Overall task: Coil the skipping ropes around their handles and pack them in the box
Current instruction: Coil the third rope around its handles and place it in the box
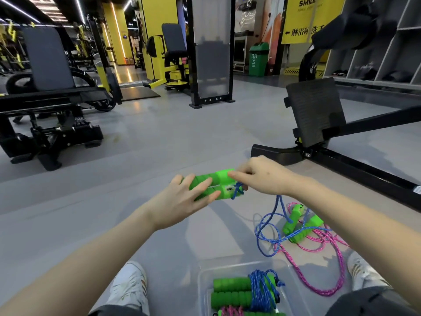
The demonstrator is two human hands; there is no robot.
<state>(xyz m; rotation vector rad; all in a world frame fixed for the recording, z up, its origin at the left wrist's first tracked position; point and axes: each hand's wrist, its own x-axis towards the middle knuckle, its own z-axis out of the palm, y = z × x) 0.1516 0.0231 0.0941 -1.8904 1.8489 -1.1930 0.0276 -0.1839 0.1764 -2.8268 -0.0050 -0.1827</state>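
Smooth grey gym floor (159,137) lay among black-and-yellow machines (52,92). Above it, the left hand (182,201) gripped 2 ribbed green foam handles (213,182) side by side. The right hand (264,176) pinched their braided blue rope (238,190). A clear plastic box (202,277) sat nearby.

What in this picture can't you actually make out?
Head view:
- Clear plastic box: near end cut off by the bottom edge; contents partly unseen.
- Pair of green foam handles: middle hidden under the left hand.
- Yellow wall banner: text cut by the top edge and a black machine.
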